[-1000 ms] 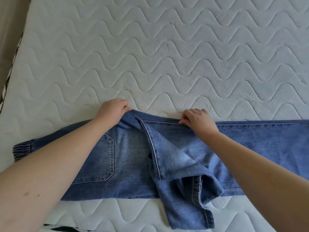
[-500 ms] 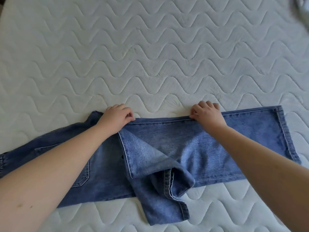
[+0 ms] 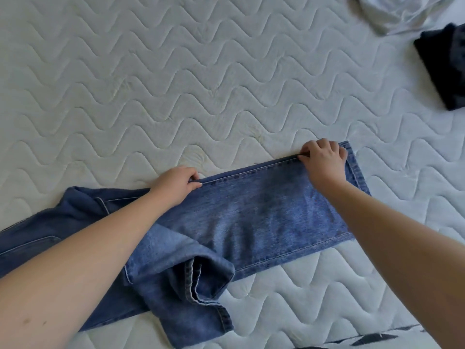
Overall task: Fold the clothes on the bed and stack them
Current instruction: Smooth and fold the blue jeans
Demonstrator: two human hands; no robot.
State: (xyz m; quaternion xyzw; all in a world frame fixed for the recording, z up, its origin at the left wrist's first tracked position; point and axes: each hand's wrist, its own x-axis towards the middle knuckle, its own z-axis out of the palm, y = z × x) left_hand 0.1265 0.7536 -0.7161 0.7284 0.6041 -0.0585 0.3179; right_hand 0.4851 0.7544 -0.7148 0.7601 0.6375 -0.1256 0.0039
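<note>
Covering the scene, a white wave-quilted mattress [image 3: 176,71] bears blue denim jeans [image 3: 264,222]. Left hand [image 3: 176,186] and right hand [image 3: 324,159] each pinch the jeans' far edge. A crumpled white garment [image 3: 392,11] and a dark folded garment [image 3: 445,64] lie far right.

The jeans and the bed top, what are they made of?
The jeans look like denim: blue woven cloth, faded paler in patches, with stitched seams and hems. It looks thick and matte, not shiny. The bed top looks like soft white quilted fabric: wavy stitched lines press puffy ridges into it, so there is probably padding underneath. What the padding is cannot be seen.
</note>
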